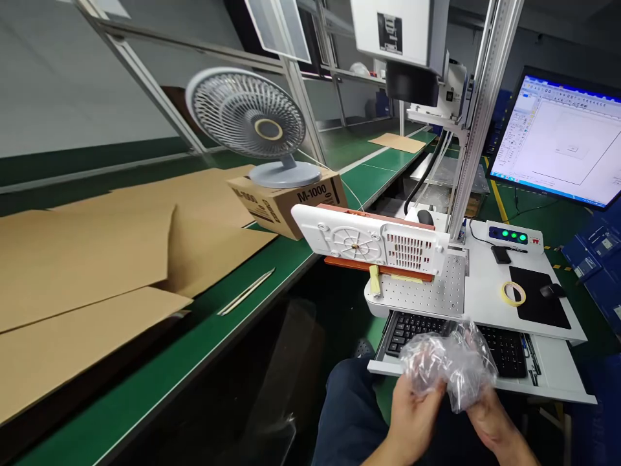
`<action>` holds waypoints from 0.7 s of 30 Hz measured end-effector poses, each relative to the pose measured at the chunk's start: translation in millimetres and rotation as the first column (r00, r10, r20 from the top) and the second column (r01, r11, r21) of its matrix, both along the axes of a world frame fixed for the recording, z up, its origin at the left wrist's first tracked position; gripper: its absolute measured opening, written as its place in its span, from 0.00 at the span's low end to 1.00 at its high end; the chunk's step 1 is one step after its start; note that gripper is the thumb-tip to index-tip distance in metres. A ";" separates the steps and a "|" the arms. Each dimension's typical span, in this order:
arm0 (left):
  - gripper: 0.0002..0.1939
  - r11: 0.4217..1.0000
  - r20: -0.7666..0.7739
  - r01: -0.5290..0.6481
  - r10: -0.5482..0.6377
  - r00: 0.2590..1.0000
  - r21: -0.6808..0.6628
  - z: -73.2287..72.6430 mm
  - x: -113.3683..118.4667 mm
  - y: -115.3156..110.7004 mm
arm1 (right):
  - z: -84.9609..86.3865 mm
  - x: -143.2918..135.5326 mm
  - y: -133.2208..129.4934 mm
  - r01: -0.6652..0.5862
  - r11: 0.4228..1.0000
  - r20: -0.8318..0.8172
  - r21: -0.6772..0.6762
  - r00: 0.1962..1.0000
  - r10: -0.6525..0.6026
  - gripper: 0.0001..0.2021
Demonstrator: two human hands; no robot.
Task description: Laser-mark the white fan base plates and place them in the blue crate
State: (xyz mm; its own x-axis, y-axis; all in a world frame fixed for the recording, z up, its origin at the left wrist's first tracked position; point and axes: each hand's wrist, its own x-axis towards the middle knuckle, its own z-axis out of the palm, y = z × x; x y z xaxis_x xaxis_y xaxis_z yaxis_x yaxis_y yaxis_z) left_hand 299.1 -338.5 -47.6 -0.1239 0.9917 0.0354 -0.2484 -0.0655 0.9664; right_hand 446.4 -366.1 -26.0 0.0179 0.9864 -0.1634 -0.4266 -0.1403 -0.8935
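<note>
A crumpled clear plastic bag [463,369] is bunched between both hands, over the front of the keyboard [504,349]. My left hand [420,404] is closed round the left part of the plastic, its fingers seen partly through it. My right hand [488,414] grips the right part, its fingers mostly covered by the film. Beyond the hands, a white plastic panel [356,241] with a round grille and a slotted vent stands tilted on an orange-brown support [349,262] over the perforated metal plate [422,294].
Flat cardboard [87,259] covers much of the green bench [252,307] at left. A grey fan [247,116] stands on a carton [310,200]. The machine head [398,39] hangs above the panel. Tape [513,294], a mouse [553,291] and a monitor [563,139] are at right.
</note>
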 end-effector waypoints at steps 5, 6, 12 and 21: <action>0.19 0.958 -0.031 0.240 -0.247 0.968 -0.158 -0.1 9.8 2.2 | 3.7 5.9 9.1 -0.109 0.990 0.108 0.091 0.989 0.099 0.52; 0.19 0.947 -0.029 0.273 -0.282 0.959 -0.169 0.6 9.7 5.0 | -0.4 6.7 10.2 -0.115 0.991 0.151 0.075 0.983 0.102 0.47; 0.31 0.832 0.092 0.547 -0.540 0.837 -0.091 12.1 -1.3 12.2 | -25.3 7.8 24.8 0.461 0.879 0.053 -0.122 0.887 -0.458 0.34; 0.55 0.791 0.111 0.583 -0.573 0.812 -0.184 -17.8 -11.3 8.4 | -4.3 38.3 32.9 0.451 0.890 0.145 0.062 0.879 -0.455 0.31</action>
State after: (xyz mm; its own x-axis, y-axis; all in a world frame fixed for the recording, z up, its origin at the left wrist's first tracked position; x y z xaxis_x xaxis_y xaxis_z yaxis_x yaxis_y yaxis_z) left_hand 287.8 -330.1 -65.4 0.4781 0.8634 -0.1612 -0.2234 0.2971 0.9284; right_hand 484.7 -333.2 -30.3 0.4865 0.8682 -0.0978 -0.2979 0.0596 -0.9527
